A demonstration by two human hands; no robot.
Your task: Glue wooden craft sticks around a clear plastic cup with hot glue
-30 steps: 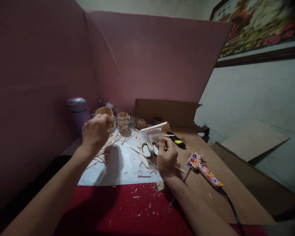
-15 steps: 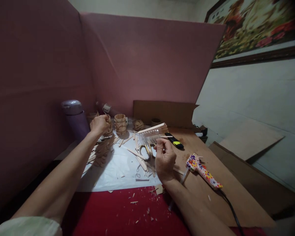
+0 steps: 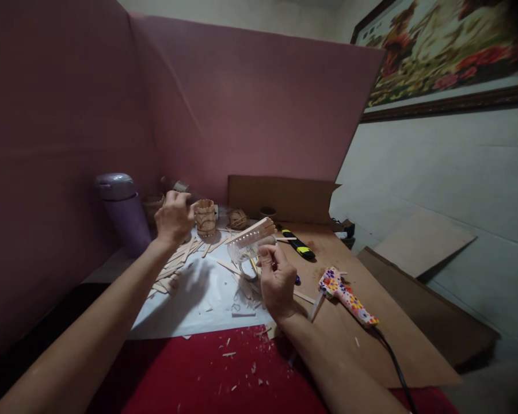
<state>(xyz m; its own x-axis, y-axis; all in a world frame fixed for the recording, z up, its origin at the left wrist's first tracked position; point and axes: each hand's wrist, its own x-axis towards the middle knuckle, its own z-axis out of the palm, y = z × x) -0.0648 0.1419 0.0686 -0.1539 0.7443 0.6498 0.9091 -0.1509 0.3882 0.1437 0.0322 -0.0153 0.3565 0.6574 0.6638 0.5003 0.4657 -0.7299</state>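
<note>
My right hand, fingers closed, holds a clear ribbed plastic cylinder, seemingly cut from a bottle. Flat wooden craft sticks lie side by side along its upper side. Raised at the left, my left hand has its fingers bent but apart, and nothing shows in it. Just right of it stands a stick-covered cup. Below it, a loose pile of craft sticks spreads over the white sheet. Scissors lie partly hidden behind the cylinder and my right hand.
A flowered glue gun with a black cord rests on the brown board, near a black-and-yellow cutter. Behind are a twine ball and a tape roll. A purple bottle stands left. Wood scraps dot the red cloth.
My left hand has lifted off the cups at the back left, and its fingers have loosened. My right hand still holds the cylinder, now tilted slightly more. The whole view has shifted a little.
</note>
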